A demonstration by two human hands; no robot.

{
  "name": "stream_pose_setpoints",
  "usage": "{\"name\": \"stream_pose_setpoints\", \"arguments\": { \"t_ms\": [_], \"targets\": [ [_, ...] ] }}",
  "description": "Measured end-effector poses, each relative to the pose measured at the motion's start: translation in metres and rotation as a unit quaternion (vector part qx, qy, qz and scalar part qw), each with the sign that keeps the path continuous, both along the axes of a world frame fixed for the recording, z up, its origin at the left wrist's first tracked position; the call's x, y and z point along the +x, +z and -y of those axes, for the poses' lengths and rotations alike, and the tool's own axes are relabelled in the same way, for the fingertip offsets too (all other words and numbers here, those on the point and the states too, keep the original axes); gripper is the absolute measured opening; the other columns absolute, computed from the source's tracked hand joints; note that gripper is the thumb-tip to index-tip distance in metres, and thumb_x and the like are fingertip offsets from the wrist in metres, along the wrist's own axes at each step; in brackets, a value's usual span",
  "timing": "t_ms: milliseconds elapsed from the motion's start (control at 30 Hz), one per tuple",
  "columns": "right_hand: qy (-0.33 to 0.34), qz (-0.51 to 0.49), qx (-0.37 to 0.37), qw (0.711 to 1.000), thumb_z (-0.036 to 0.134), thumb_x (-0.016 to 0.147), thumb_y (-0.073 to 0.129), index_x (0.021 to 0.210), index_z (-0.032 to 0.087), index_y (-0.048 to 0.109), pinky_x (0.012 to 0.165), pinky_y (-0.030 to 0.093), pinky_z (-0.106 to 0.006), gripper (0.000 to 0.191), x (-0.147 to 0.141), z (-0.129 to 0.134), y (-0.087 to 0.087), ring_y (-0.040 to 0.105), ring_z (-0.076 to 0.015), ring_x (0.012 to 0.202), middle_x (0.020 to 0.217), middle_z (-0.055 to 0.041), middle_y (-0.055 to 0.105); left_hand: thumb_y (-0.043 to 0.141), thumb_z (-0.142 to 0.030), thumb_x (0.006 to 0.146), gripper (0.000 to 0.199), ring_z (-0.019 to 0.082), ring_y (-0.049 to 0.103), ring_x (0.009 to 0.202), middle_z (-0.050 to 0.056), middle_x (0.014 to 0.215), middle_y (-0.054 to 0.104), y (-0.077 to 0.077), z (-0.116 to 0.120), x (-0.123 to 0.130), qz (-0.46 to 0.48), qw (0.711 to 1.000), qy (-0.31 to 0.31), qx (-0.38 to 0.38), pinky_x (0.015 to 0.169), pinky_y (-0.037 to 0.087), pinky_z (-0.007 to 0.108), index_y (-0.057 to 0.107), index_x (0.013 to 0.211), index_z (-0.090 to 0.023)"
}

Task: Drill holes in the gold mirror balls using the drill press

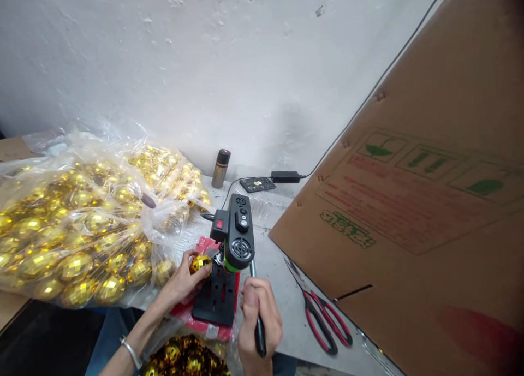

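A shiny gold mirrored ball [200, 263] is pinched in the fingers of my left hand [189, 278], right beside the spindle of a small black bench machine [240, 223]. The machine has a red switch, round vents and a slotted black base plate [216, 299] on a red sheet. My right hand [260, 321] is wrapped round a tool or lever with a black grip [260, 338] and a metal shaft that rises toward the machine's head. Whether the shaft joins the machine is hidden.
Clear plastic bags of gold balls [76, 267] fill the left side. Below lie more gold balls [184, 357]. Red-and-black scissors [321, 316] lie beside a large cardboard box [409, 201]. Farther back are a bottle [221, 168], a phone [257, 184] and a power adapter [285, 177].
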State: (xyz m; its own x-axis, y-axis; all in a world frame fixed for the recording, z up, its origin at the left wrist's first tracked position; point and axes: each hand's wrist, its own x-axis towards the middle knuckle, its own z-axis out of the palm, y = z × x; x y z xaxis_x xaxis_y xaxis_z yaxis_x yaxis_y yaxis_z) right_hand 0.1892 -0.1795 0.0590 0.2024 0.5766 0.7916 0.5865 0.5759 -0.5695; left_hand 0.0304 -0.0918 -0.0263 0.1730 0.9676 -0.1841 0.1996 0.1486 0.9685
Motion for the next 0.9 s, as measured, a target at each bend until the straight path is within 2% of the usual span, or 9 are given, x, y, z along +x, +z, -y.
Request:
{"name": "stream_pose_setpoints", "arguments": {
  "t_ms": [100, 200, 400, 533, 633, 767, 900],
  "targets": [
    [0.008, -0.002, -0.002, 1.0, 0.004, 0.1, 0.046, 0.085, 0.022, 0.053, 0.057, 0.042, -0.023, 0.025, 0.002, 0.0, -0.001, 0.055, -0.0104, 0.068, 0.077, 0.0027, 0.054, 0.07, -0.053, 0.082, 0.05, 0.028, 0.075, 0.098, 0.006, 0.105, 0.078, -0.003, 0.008, 0.005, -0.069, 0.994, -0.021, 0.078, 0.09, 0.059, 0.039, 0.059, 0.121, -0.023],
    [0.004, -0.004, -0.008, 1.0, 0.005, 0.101, 0.044, 0.085, 0.023, 0.052, 0.058, 0.043, -0.022, 0.025, 0.0, 0.001, 0.002, 0.054, -0.0094, 0.066, 0.078, 0.0028, 0.054, 0.068, -0.044, 0.083, 0.05, 0.032, 0.074, 0.11, 0.01, 0.119, 0.078, -0.003, 0.014, 0.009, -0.119, 0.983, -0.058, 0.13, 0.099, 0.057, 0.045, 0.06, 0.127, -0.023],
    [-0.012, 0.0, 0.009, 1.0, 0.007, 0.103, 0.042, 0.082, 0.023, 0.051, 0.058, 0.045, -0.019, 0.027, -0.003, 0.0, 0.008, 0.055, -0.0081, 0.065, 0.077, 0.0038, 0.053, 0.068, -0.032, 0.08, 0.051, 0.033, 0.075, 0.111, 0.012, 0.122, 0.078, -0.003, 0.024, 0.01, -0.156, 0.969, -0.105, 0.162, 0.097, 0.059, 0.044, 0.061, 0.13, -0.022],
    [-0.008, -0.001, -0.004, 1.0, 0.009, 0.104, 0.043, 0.083, 0.023, 0.051, 0.058, 0.046, -0.019, 0.027, -0.002, 0.0, 0.006, 0.055, -0.0082, 0.065, 0.078, 0.0032, 0.054, 0.069, -0.027, 0.079, 0.051, 0.033, 0.075, 0.109, 0.012, 0.121, 0.077, 0.003, 0.025, 0.011, -0.174, 0.964, -0.122, 0.162, 0.095, 0.059, 0.043, 0.062, 0.129, -0.021],
    [-0.005, 0.0, -0.005, 1.0, 0.008, 0.104, 0.043, 0.083, 0.023, 0.052, 0.058, 0.046, -0.02, 0.027, -0.002, 0.001, 0.005, 0.055, -0.0089, 0.064, 0.077, 0.0026, 0.054, 0.07, -0.027, 0.08, 0.044, 0.034, 0.075, 0.107, 0.013, 0.119, 0.077, 0.009, 0.026, 0.015, -0.191, 0.958, -0.138, 0.162, 0.093, 0.059, 0.042, 0.065, 0.123, -0.021],
    [-0.008, 0.01, -0.003, 1.0, 0.007, 0.103, 0.043, 0.083, 0.023, 0.051, 0.059, 0.047, -0.019, 0.027, -0.001, 0.003, 0.008, 0.056, -0.0087, 0.064, 0.077, 0.0028, 0.054, 0.072, -0.034, 0.082, 0.033, 0.034, 0.076, 0.1, 0.012, 0.109, 0.077, 0.012, 0.025, 0.023, -0.233, 0.95, -0.124, 0.168, 0.087, 0.059, 0.043, 0.068, 0.112, -0.021],
    [-0.009, 0.019, -0.01, 1.0, 0.008, 0.104, 0.043, 0.084, 0.023, 0.051, 0.062, 0.048, -0.018, 0.026, 0.0, 0.005, 0.011, 0.058, -0.0082, 0.067, 0.078, 0.003, 0.055, 0.073, -0.036, 0.08, 0.035, 0.036, 0.073, 0.102, 0.013, 0.11, 0.076, 0.004, 0.022, 0.034, -0.251, 0.946, -0.099, 0.181, 0.088, 0.057, 0.046, 0.068, 0.11, -0.02]
  ]
}}
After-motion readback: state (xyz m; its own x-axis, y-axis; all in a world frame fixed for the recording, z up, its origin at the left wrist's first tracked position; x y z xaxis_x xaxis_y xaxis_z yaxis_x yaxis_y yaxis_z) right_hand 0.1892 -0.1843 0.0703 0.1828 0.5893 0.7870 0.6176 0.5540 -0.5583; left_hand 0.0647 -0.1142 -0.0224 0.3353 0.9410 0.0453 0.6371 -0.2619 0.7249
